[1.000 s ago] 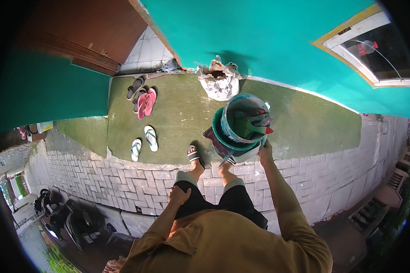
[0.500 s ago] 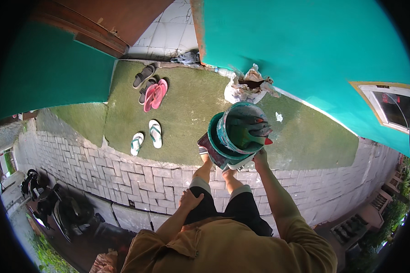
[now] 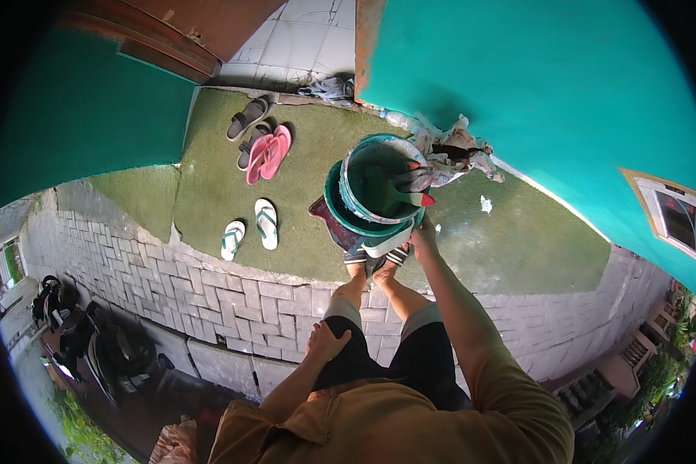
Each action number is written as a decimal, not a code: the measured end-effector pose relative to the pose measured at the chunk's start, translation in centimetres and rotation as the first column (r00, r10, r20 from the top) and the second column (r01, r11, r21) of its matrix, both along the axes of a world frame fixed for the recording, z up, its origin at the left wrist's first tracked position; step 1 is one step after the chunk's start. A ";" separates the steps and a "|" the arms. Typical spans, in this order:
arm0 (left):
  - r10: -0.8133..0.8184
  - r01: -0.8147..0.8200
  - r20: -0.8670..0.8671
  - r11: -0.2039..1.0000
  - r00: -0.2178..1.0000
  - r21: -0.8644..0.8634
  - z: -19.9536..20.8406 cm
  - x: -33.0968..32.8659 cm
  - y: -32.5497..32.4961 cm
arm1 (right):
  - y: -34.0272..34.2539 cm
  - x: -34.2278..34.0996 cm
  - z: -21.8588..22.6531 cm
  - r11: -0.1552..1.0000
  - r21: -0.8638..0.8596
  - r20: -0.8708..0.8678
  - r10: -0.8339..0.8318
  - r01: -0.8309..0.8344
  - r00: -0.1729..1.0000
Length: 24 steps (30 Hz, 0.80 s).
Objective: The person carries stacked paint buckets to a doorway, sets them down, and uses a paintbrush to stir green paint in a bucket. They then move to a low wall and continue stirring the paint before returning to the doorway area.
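My right hand (image 3: 423,241) is closed at the near right edge of a stack of buckets, held out in front of my feet. The inner paint-smeared bucket (image 3: 350,155) has tools with red tips (image 3: 421,199) standing in it. Around it sits a wider green bucket (image 3: 332,203). A dark red flat piece (image 3: 329,224) juts out at the left, and a white piece (image 3: 387,243) shows at the near rim. What exactly my fingers wrap round is partly hidden. My left hand (image 3: 329,342) lies on my left thigh with fingers apart, holding nothing.
White flip-flops (image 3: 266,224), pink flip-flops (image 3: 274,152) and dark sandals (image 3: 247,117) lie on the green floor. Beyond the buckets, a crumpled sack (image 3: 460,147) leans near the teal wall (image 3: 533,85). Grey pavers (image 3: 232,301) run beneath me; a motorbike (image 3: 116,352) stands left.
The bucket stack and my right hand have moved left and away from me, now overlapping the sack in view. My left hand stays on my thigh.
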<state>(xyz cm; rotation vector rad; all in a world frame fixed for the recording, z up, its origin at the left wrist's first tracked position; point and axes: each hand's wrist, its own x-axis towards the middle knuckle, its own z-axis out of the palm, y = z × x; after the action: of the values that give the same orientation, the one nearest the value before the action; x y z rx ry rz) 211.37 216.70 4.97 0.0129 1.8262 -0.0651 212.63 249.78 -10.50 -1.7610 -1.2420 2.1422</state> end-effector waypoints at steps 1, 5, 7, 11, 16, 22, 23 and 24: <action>0.012 -0.012 -0.017 1.000 1.000 -0.005 0.0 0.0 0.0 | 0.1 -0.8 -0.9 0.999 0.020 -0.007 0.025 -0.025 1.000; 0.042 -0.042 -0.150 0.999 0.988 0.001 -0.2 0.3 0.1 | 0.6 -3.8 -3.7 1.000 0.003 -0.029 -0.025 0.025 0.999; 0.031 -0.042 -0.286 0.998 0.958 -0.035 -0.2 0.7 0.3 | 1.0 -4.6 -6.3 0.999 -0.010 -0.031 -0.035 0.035 0.999; 0.110 -0.153 -0.390 0.985 0.914 -0.080 -4.4 0.8 0.7 | 1.6 -7.0 -9.3 0.998 -0.022 -0.071 -0.060 0.058 0.996; 0.196 -0.205 -0.495 0.978 0.846 0.038 -7.6 -3.4 3.6 | 3.6 -9.6 -14.9 0.999 0.008 -0.194 -0.036 0.039 0.980; 0.197 -0.182 -0.694 0.979 0.692 0.097 -15.0 -5.4 3.7 | 4.7 -13.4 -20.8 0.998 0.037 -0.075 -0.057 0.060 0.996; 0.236 -0.200 -0.694 0.971 0.680 0.134 -16.5 -6.1 3.9 | 5.0 -13.8 -21.7 0.998 0.037 -0.067 -0.054 0.057 0.996; 0.251 -0.196 -0.708 0.967 0.660 0.160 -17.7 -6.9 4.6 | 5.5 -13.8 -23.1 0.998 0.041 -0.059 -0.053 0.056 0.997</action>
<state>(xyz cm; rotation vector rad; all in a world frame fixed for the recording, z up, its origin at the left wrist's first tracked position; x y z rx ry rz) 204.43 221.28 -12.77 -0.2226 2.6239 0.2038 198.84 255.31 -33.63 -1.6837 -1.2026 2.1052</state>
